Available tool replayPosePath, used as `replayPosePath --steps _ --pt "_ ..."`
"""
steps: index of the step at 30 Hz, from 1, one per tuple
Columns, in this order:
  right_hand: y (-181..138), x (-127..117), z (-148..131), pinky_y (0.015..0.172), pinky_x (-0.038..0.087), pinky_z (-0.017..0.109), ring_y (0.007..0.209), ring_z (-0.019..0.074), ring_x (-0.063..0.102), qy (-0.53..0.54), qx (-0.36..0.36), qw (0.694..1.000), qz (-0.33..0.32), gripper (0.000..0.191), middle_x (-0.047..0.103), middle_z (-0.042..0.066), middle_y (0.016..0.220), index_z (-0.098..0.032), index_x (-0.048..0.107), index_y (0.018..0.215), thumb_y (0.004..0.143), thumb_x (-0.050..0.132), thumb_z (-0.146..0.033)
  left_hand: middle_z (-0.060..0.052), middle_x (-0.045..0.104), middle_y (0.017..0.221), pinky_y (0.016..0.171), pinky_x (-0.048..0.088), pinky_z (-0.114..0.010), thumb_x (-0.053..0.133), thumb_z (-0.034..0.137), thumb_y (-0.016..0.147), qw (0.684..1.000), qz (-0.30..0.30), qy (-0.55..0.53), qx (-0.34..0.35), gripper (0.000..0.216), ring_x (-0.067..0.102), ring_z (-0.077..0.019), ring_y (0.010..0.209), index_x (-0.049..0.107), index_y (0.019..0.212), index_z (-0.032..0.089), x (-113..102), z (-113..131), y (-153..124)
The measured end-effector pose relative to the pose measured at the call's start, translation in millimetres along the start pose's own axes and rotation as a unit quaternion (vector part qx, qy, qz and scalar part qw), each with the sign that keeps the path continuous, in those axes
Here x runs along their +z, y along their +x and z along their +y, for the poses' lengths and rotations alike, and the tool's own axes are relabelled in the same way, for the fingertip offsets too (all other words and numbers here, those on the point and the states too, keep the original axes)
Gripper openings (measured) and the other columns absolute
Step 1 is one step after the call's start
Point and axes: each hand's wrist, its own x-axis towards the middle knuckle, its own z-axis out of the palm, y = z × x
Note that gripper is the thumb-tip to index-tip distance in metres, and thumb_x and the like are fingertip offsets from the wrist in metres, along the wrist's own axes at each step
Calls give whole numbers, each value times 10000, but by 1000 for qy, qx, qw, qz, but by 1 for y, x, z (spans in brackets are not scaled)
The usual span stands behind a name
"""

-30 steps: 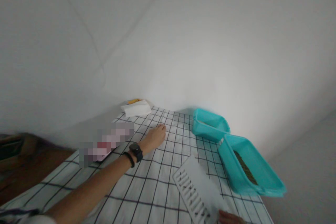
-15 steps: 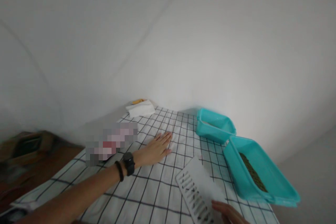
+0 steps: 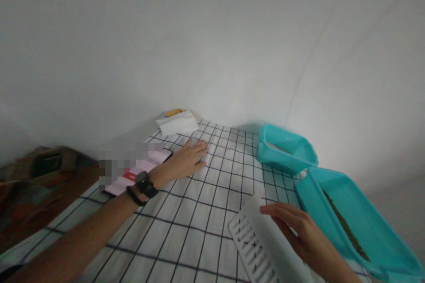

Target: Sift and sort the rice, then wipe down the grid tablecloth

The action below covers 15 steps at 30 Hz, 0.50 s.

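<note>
My left hand (image 3: 187, 159) lies flat on the white checked cloth (image 3: 199, 212), fingers spread, a watch and a dark band on its wrist. Beside that forearm rests a flat pink and red item with a dark edge (image 3: 139, 172), partly blurred out. My right hand (image 3: 299, 232) hovers over or touches a white slotted plastic piece (image 3: 270, 239); contact is unclear. Its fingers reach out to the left, apart, with nothing seen between them. The slotted piece lies on the cloth, its near end cut off by the frame.
Two turquoise trays stand at the right: a smaller one (image 3: 282, 163) at the back and a larger one (image 3: 308, 208) nearer, with greenish-brown material (image 3: 345, 225) inside. A folded white cloth (image 3: 177, 124) and a yellow item (image 3: 175, 112) lie at the far left corner, by the wall.
My left hand has slid farther away and to the left over the cloth. More of my right hand has come into view, reaching forward above the slotted piece. The camera view has shifted.
</note>
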Motion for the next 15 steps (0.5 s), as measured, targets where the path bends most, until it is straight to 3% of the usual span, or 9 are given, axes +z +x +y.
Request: replayPosePath --steps 3,5,9,15 --pt "44 12 15 873 653 358 1011 216 790 -18 -19 998 -52 328 814 83 1112 -223 747 1191 1035 480 -115 -187 490 1615 1285 200 -549 356 210 1045 1000 6 -6 19 483 372 -264 1544 495 1491 87 5 3 -9" --pt "57 25 26 798 656 340 915 209 795 -28 -33 998 -50 334 818 88 1033 -195 748 1171 1033 458 -103 -169 545 1580 1287 210 -526 351 152 1031 999 13 -9 28 464 412 -244 1522 545 1450 100 4 3 -14" --pt "49 44 43 743 652 323 860 209 792 -31 -42 998 -30 355 812 92 982 -175 713 1212 1025 428 -77 -93 734 1361 1249 330 -459 424 49 976 999 17 -14 49 415 612 -221 1334 685 1281 154 -9 -1 -20" --pt "37 37 47 754 664 303 883 208 810 -62 -53 997 4 345 826 71 1018 -186 640 1278 1018 442 -78 -99 784 1218 1032 572 -446 465 -5 939 995 40 -14 89 403 700 -265 1141 734 1200 141 -16 4 -21"
